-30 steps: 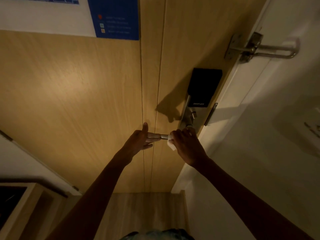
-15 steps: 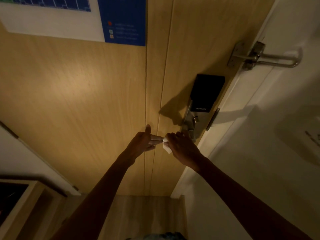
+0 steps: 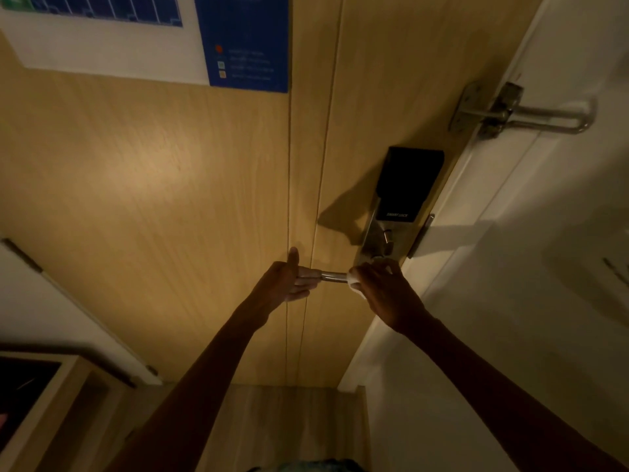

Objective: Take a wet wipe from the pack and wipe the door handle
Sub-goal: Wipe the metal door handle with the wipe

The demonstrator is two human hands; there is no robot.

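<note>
- The right hand (image 3: 381,291) is closing around a white wet wipe (image 3: 354,284), pressing it onto the lock end of the metal lever door handle (image 3: 335,276).
- The left hand (image 3: 286,284) is pinching the handle's free tip between its fingers, thumb sticking up.
- A bare stretch of the lever is showing between the two hands.
- The handle is projecting from a steel plate under a black smart lock panel (image 3: 410,183).
- The lock is sitting on a wooden door (image 3: 153,199); a swing bar latch (image 3: 520,112) is hanging higher up.
</note>
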